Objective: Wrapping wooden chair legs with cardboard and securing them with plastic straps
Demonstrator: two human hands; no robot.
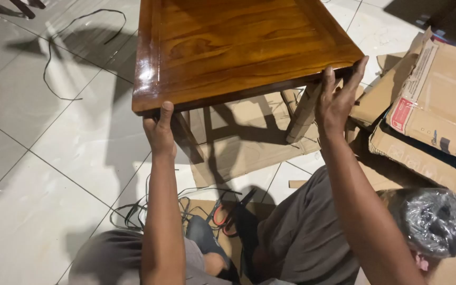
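A small glossy brown wooden table (228,47) stands tilted in front of me on the tiled floor. My left hand (159,132) grips its near edge at the left corner, thumb up against the rim. My right hand (338,97) holds the near right corner, fingers reaching over the top edge. One pale unvarnished table leg (302,113) shows under the right corner, and a darker leg (186,137) shows under the left. My knees in grey shorts are at the bottom of the view.
Flattened cardboard (244,142) lies under the table. Folded cardboard boxes (439,105) are stacked at the right. A roll wrapped in clear plastic (431,219) sits at lower right. Black cables (133,211) and red-handled pliers (225,219) lie near my knees. A thin cord (54,58) trails at upper left.
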